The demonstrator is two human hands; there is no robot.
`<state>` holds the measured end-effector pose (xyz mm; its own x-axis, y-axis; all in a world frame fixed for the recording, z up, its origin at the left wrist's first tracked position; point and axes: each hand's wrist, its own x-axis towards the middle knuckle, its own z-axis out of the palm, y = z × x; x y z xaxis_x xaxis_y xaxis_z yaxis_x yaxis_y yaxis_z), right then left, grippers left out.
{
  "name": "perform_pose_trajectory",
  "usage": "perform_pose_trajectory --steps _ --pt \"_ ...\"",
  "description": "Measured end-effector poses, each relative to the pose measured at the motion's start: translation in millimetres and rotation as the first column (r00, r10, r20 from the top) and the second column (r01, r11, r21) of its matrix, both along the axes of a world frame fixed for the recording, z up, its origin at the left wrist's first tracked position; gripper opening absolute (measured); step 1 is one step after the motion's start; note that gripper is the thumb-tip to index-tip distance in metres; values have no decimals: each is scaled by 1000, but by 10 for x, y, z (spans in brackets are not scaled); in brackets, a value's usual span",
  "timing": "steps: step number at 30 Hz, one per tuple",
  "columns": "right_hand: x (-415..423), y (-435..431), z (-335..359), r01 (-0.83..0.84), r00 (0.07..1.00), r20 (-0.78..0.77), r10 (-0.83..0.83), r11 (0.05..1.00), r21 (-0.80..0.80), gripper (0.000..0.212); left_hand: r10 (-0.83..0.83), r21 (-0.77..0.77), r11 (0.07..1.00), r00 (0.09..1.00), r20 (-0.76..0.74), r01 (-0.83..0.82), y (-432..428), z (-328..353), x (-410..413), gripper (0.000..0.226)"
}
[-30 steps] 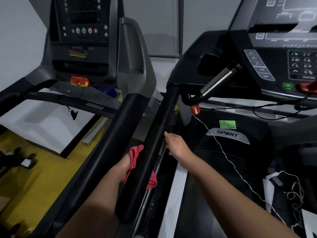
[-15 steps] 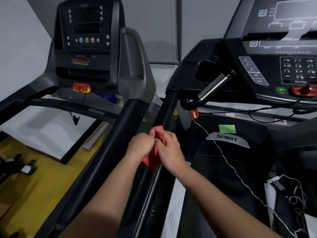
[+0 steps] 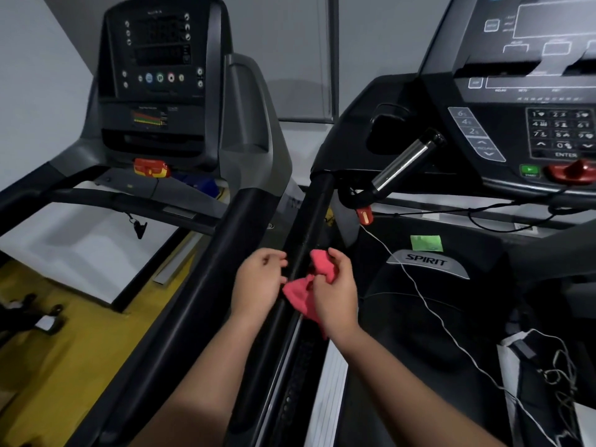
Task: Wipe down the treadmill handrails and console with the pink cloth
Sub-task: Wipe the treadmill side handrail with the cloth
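Observation:
The pink cloth (image 3: 301,293) is bunched over the black left handrail (image 3: 311,217) of the Spirit treadmill. My right hand (image 3: 337,296) grips it, with one lump at the fingertips and the rest hanging below the palm. My left hand (image 3: 258,282) hovers just left of that rail, fingers loosely curled, right beside the cloth's left edge. I cannot tell whether it touches the cloth. The treadmill's console (image 3: 532,91), with keypad and red stop knob, rises at the upper right.
A second treadmill stands at the left, with its own black handrail (image 3: 232,243) and console (image 3: 158,59). A chrome pulse grip (image 3: 404,162) sticks out below the right console. A white safety cord (image 3: 429,304) and tangled cables lie over the Spirit motor cover (image 3: 425,264).
The cloth passed from my left hand into my right. Both hands rose up the rail and met on the cloth. Now they have drawn apart.

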<state>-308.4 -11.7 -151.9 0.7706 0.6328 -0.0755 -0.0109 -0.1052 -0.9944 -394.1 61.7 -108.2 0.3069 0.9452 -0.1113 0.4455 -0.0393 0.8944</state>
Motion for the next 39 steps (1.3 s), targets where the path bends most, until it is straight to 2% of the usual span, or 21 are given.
perform_pose_trajectory --steps 2,5,7,10,17,19,21,22,25,27,31,34,35,36,37,38,39 --pt "21 25 17 -81 989 122 85 996 -35 44 58 47 997 995 -86 -55 121 -48 -48 22" --pt "-82 74 -30 -197 899 365 241 968 -152 42 -66 -149 988 961 -268 26 254 -233 20 31" --pt "-79 113 -57 -175 857 458 239 968 -177 38 -101 -277 961 957 -270 24 228 -348 104 48" --pt "48 219 -11 -180 797 554 242 970 -164 27 3 -247 965 946 -325 -88 196 -425 158 53" --pt "188 451 29 -197 706 639 305 951 -237 27 55 -221 968 957 -286 -122 215 -461 166 50" --pt "197 408 -15 -269 616 697 367 930 -251 26 57 -202 972 950 -307 -124 222 -466 166 50" --pt "222 324 -86 -367 467 768 439 886 -284 32 65 -200 971 945 -320 -134 227 -480 156 52" --pt "252 292 -109 -400 438 780 447 874 -276 36 64 -211 968 946 -317 -136 233 -492 152 52" --pt "356 334 -75 -410 490 752 441 878 -247 35 66 -208 969 949 -309 -135 236 -499 153 52" --pt "420 480 -36 -370 490 742 456 880 -297 32 71 -207 968 950 -305 -139 228 -489 163 51" --pt "417 687 55 -271 413 731 543 840 -470 36 71 -212 967 949 -308 -141 209 -479 160 51" --pt "359 606 -59 -293 353 797 489 867 -403 31 72 -194 971 943 -325 -141 214 -479 156 49" --pt "341 538 -115 -333 389 802 453 881 -336 28 73 -186 972 940 -332 -141 216 -479 157 48" --pt "338 465 -181 -377 481 776 409 895 -238 26 74 -182 973 938 -339 -143 221 -478 163 48" --pt "336 388 -218 -403 617 694 371 906 -127 27 76 -181 973 936 -344 -145 224 -476 168 47" --pt "340 323 -241 -400 758 557 339 916 -13 33 77 -182 972 934 -348 -148 232 -477 175 48" --pt "347 290 -255 -362 862 407 302 929 77 39 77 -184 971 932 -353 -150 236 -477 179 48"
